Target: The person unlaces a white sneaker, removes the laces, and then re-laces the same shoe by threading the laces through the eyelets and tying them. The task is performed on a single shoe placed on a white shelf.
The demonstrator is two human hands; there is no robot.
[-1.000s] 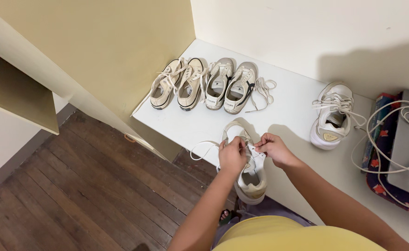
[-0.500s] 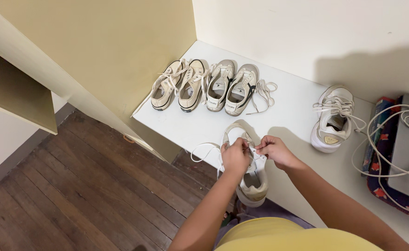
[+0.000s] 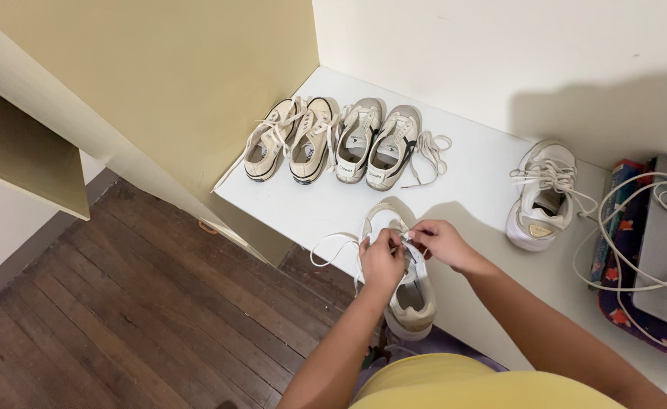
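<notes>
Shoe, white, sits at the front edge of the white shelf, its heel hanging over. Both hands are on top of it. Left hand pinches a lace, and right hand seems to pinch one too, though its fingertips are hard to see. Four shoes stand in a row at the back. Another white shoe sits alone.

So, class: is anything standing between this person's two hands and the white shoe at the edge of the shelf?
Nothing visible does. The left hand and right hand are both already on the laces of the white shoe, pinching them above its tongue. The four shoes in a row and the single white sneaker lie well apart.
</notes>
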